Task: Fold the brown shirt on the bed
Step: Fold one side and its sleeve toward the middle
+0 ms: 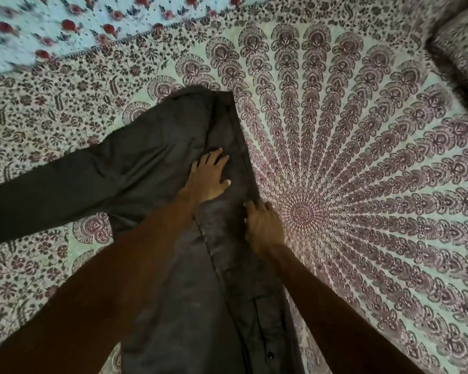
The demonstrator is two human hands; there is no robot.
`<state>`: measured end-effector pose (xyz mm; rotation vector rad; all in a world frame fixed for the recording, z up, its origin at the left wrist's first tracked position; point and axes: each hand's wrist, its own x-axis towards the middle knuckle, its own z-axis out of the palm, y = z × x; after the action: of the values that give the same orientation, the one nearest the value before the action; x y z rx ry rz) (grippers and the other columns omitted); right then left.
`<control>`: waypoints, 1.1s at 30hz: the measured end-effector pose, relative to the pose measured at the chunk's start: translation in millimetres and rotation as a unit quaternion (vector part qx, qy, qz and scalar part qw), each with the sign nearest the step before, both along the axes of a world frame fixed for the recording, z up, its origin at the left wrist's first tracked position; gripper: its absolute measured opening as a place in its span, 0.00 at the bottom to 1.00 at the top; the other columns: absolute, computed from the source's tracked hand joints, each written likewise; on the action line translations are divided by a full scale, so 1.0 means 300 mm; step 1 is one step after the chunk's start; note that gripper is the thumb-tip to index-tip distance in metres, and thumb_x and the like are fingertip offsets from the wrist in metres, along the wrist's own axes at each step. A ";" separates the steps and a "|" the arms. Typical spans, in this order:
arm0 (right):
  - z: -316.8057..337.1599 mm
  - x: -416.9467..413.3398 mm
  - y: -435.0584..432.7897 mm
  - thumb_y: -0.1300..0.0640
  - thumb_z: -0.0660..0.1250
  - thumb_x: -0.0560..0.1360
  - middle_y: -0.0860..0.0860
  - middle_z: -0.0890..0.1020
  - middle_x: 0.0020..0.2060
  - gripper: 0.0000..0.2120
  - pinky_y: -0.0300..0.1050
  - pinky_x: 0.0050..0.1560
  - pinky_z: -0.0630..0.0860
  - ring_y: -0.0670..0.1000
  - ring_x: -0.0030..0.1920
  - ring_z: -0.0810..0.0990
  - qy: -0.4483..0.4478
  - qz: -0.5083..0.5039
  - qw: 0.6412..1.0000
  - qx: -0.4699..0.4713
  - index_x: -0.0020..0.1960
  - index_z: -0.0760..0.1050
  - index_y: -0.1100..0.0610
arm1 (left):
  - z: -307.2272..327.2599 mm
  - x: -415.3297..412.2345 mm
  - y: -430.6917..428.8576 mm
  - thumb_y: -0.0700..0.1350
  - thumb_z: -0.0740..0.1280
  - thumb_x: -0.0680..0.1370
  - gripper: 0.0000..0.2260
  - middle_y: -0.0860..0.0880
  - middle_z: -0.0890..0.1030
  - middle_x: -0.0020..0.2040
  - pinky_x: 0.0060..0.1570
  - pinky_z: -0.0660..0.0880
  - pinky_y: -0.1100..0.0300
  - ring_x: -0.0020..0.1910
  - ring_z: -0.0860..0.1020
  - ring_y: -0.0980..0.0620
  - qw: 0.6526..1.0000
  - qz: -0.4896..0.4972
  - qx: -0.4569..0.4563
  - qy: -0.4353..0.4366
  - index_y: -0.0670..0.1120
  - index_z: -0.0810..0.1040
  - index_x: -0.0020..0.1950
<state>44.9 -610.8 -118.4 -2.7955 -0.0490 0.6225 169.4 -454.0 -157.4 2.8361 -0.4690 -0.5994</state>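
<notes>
Left hand (pixel 207 179), right hand (pixel 264 228) on brown shirt (pixel 146 163)

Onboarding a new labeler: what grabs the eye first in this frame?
The dark shirt running up the middle, one sleeve flung left. The left hand lies flat on it; the right hand is at its right edge. Under it all, the mandala bedspread fans out to the right.

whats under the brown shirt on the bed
The patterned mandala-print bedsheet shows around the dark brown shirt; what lies beneath the shirt is covered and cannot be seen.
</notes>
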 end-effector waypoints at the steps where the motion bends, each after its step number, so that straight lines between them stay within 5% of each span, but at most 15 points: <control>1: -0.012 0.040 0.010 0.60 0.67 0.74 0.58 0.70 0.65 0.25 0.54 0.59 0.75 0.60 0.64 0.70 0.004 0.018 1.000 -0.003 0.68 0.65 0.57 | -0.006 0.015 0.002 0.54 0.65 0.77 0.29 0.49 0.58 0.77 0.70 0.60 0.43 0.74 0.59 0.43 1.000 0.008 -0.012 -0.028 0.50 0.61 0.76; 4: -0.057 0.148 0.021 0.57 0.71 0.72 0.58 0.64 0.70 0.35 0.54 0.61 0.75 0.60 0.67 0.69 0.037 0.018 0.999 -0.002 0.73 0.59 0.55 | -0.025 0.082 -0.001 0.52 0.65 0.76 0.30 0.49 0.59 0.77 0.72 0.60 0.45 0.75 0.59 0.45 0.995 0.017 -0.028 -0.094 0.50 0.60 0.76; 8: -0.093 0.228 0.028 0.57 0.66 0.75 0.59 0.66 0.72 0.36 0.54 0.57 0.78 0.59 0.59 0.77 0.039 -0.039 0.998 0.017 0.77 0.52 0.53 | -0.040 0.220 -0.017 0.59 0.59 0.79 0.33 0.50 0.49 0.80 0.75 0.49 0.45 0.79 0.48 0.46 0.999 0.017 -0.002 -0.050 0.50 0.49 0.79; 12: -0.089 0.255 0.027 0.53 0.64 0.77 0.59 0.70 0.68 0.39 0.52 0.55 0.78 0.58 0.55 0.80 0.044 -0.054 0.998 0.010 0.79 0.44 0.54 | -0.033 0.324 -0.068 0.62 0.52 0.80 0.32 0.50 0.48 0.80 0.76 0.43 0.47 0.79 0.45 0.49 0.998 -0.052 0.030 0.007 0.50 0.49 0.79; 16: -0.080 0.298 0.022 0.51 0.60 0.79 0.58 0.78 0.59 0.28 0.52 0.53 0.76 0.59 0.54 0.80 0.019 -0.074 0.997 -0.006 0.76 0.56 0.57 | 0.007 0.375 -0.087 0.50 0.58 0.81 0.23 0.50 0.63 0.76 0.72 0.54 0.47 0.76 0.58 0.47 0.995 -0.053 -0.021 -0.085 0.50 0.62 0.76; 19: -0.082 0.333 0.029 0.52 0.55 0.81 0.57 0.77 0.56 0.18 0.52 0.49 0.75 0.61 0.53 0.80 -0.045 -0.125 0.991 0.014 0.69 0.65 0.57 | 0.038 0.428 -0.070 0.41 0.64 0.75 0.28 0.50 0.65 0.75 0.69 0.59 0.47 0.73 0.62 0.44 0.985 -0.070 0.019 -0.155 0.51 0.64 0.74; 29: -0.100 0.438 0.035 0.49 0.65 0.77 0.54 0.79 0.52 0.12 0.50 0.49 0.75 0.58 0.52 0.80 -0.088 -0.218 0.966 0.110 0.55 0.74 0.55 | 0.120 0.661 -0.073 0.42 0.63 0.78 0.12 0.47 0.75 0.64 0.70 0.59 0.45 0.70 0.64 0.42 0.903 -0.288 0.256 -0.189 0.49 0.75 0.61; 33: -0.115 0.455 0.032 0.50 0.67 0.76 0.53 0.82 0.48 0.07 0.48 0.47 0.76 0.57 0.49 0.82 -0.072 -0.226 0.965 0.110 0.50 0.76 0.53 | 0.140 0.697 -0.096 0.46 0.61 0.80 0.12 0.43 0.68 0.71 0.71 0.57 0.45 0.73 0.61 0.40 0.877 -0.311 0.318 -0.180 0.47 0.78 0.61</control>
<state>181.2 -601.1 -153.0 -2.5039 0.4513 0.2793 378.5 -482.8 -115.4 3.4148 -1.5506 -0.3463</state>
